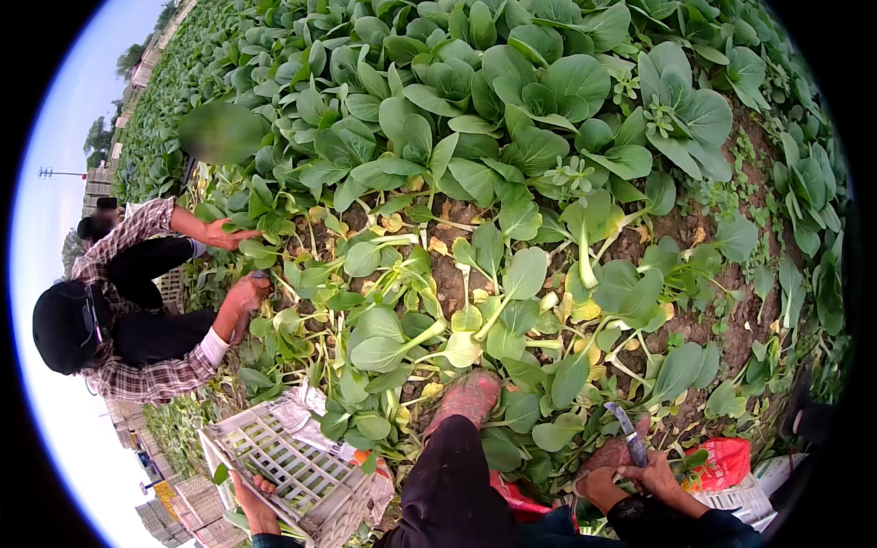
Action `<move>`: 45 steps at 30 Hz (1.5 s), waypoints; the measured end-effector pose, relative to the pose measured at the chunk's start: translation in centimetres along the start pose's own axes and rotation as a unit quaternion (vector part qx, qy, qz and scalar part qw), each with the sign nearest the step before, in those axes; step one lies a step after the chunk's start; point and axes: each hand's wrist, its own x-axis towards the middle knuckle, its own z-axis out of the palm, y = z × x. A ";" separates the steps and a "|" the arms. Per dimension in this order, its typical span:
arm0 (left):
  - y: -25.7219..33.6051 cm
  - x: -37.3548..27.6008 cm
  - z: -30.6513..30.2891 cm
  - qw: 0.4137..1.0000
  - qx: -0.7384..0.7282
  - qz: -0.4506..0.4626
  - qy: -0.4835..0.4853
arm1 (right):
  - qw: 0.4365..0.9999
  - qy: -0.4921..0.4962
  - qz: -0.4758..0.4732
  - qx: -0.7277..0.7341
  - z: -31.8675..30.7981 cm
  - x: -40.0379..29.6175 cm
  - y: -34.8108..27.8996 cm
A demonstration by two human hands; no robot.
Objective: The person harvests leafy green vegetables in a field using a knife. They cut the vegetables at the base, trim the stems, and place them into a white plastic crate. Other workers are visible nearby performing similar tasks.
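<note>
My left hand [255, 500] grips the edge of a tilted white plastic crate [226, 445] at the lower left, with green leaves showing through its slats. At the lower right, my right hand [659, 474] is closed on a knife [636, 449] with a short curved blade pointing up and left. Skin shows beside that hand above a dark cuff; what part it is cannot be told. Between my hands, cut bok choy plants [524, 274] and yellowed leaves [460, 349] lie on the soil around my dirty reddish boot [473, 397].
A person in a plaid shirt and black cap [65, 329] crouches at the left, both hands among the plants. Standing bok choy [548, 75] fills the top. A red plastic bag [723, 459] lies on another white crate [740, 500] at lower right. Stacked crates [199, 503] stand lower left.
</note>
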 end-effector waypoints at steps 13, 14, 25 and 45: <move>5.7 -5.2 20.4 0.991 -0.058 -0.046 -0.112 | 0.991 -0.101 -0.045 -0.072 0.6 2.6 -8.7; 6.4 -5.4 22.7 0.989 -0.059 -0.051 -0.129 | 0.990 -0.115 -0.051 -0.067 0.6 2.4 -8.7; 10.3 -4.6 41.9 0.993 -0.030 -0.052 -0.105 | 0.985 -0.139 -0.065 -0.080 -1.2 0.4 -6.5; 6.3 -28.2 28.9 0.685 0.239 0.488 -0.486 | 0.756 0.416 -0.322 -0.389 -3.9 -7.8 1.2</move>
